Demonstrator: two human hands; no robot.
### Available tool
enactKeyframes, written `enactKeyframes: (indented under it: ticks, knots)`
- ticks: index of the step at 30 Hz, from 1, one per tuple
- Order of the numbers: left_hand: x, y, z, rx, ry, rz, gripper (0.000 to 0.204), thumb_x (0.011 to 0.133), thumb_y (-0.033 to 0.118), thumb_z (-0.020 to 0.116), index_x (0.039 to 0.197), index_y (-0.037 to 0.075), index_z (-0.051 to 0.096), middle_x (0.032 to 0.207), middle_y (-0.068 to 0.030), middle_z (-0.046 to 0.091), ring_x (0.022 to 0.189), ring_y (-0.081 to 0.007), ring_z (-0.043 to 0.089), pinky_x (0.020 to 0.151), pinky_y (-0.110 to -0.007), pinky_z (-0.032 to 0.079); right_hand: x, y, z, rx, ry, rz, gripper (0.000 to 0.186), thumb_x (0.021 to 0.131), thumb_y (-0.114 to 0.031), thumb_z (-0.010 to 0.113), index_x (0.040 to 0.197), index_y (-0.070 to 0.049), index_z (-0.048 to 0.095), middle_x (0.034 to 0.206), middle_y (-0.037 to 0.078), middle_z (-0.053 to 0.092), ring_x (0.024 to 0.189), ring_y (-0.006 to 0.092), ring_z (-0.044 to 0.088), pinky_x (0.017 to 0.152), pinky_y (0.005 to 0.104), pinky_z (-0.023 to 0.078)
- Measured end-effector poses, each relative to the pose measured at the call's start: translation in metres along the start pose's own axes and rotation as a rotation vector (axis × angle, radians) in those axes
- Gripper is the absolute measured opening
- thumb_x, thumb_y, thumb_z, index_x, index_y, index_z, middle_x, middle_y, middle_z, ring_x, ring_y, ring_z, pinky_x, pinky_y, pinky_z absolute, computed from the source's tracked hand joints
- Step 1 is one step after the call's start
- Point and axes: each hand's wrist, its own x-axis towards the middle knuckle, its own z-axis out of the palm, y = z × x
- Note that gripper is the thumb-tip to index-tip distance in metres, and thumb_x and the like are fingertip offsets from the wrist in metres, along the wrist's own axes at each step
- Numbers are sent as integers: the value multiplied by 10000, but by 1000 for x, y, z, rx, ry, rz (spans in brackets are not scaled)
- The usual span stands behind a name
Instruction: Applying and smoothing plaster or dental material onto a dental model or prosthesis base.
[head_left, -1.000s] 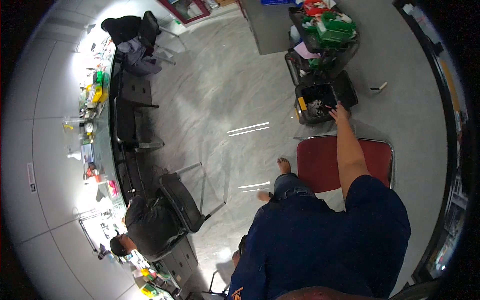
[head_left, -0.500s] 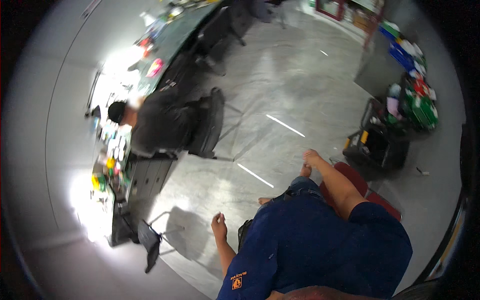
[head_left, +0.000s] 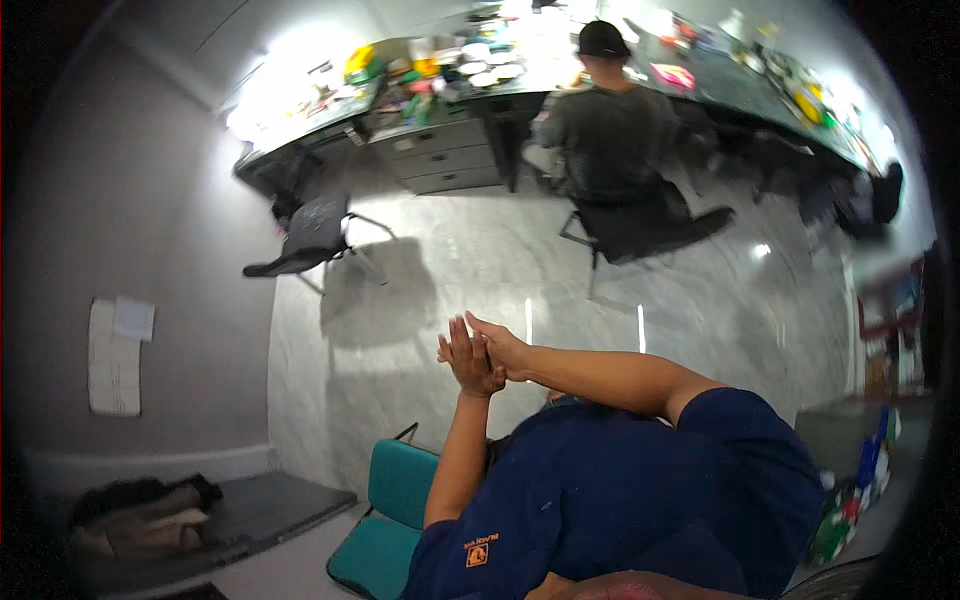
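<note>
My two hands meet in front of my body, above the floor, with no object seen in them. My left hand (head_left: 468, 362) points upward with its fingers stretched out and slightly apart. Against its inner side lies my right hand (head_left: 505, 348), coming in from the right with its thumb raised and apart. The right fingers are partly hidden behind the left hand. A teal chair (head_left: 403, 485) stands just left of my left forearm.
A person in dark clothes (head_left: 620, 140) sits on a black chair (head_left: 640, 225) at a cluttered workbench (head_left: 440, 115). Another black chair (head_left: 315, 235) stands at the left. Dark cloth (head_left: 150, 510) lies on a low grey surface (head_left: 290, 515). Drawers (head_left: 440, 155) sit under the bench.
My view has swung left, bringing the bench ahead and the teal chair into sight. My hands were well apart; now they touch each other.
</note>
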Motion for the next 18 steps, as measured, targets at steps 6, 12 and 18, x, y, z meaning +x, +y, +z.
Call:
enactKeyframes:
  ticks: [6, 12, 18]
  knots:
    - [-164, -59, -114, 627, -493, -961, 739, 962, 557, 462, 1547, 113, 379, 1638, -227, 221, 1509, -490, 126, 1142, -730, -8, 54, -23, -13, 254, -342, 254, 969, 945, -796, 254, 1423, 6, 512, 1473, 183, 503, 1374, 316, 444, 1124, 450, 344]
    - [-293, -14, -207, 866, -666, -1728, 563, 1086, 370, 268, 1291, -4, 635, 1575, -218, 360, 1518, -435, 106, 1168, -715, -29, 127, -43, -158, -129, 440, 187, 812, 965, -715, 344, 1327, -33, 596, 1370, 163, 578, 1152, 299, 554, 980, 478, 434]
    - [-317, -71, -202, 820, -1083, -2216, 566, 1082, 421, 267, 1409, 50, 541, 1535, -232, 404, 1503, -459, 136, 1172, -716, 7, 168, -25, -388, -653, 1048, 421, 693, 922, -686, 486, 1097, -45, 682, 870, 103, 581, 873, 275, 584, 747, 472, 499]
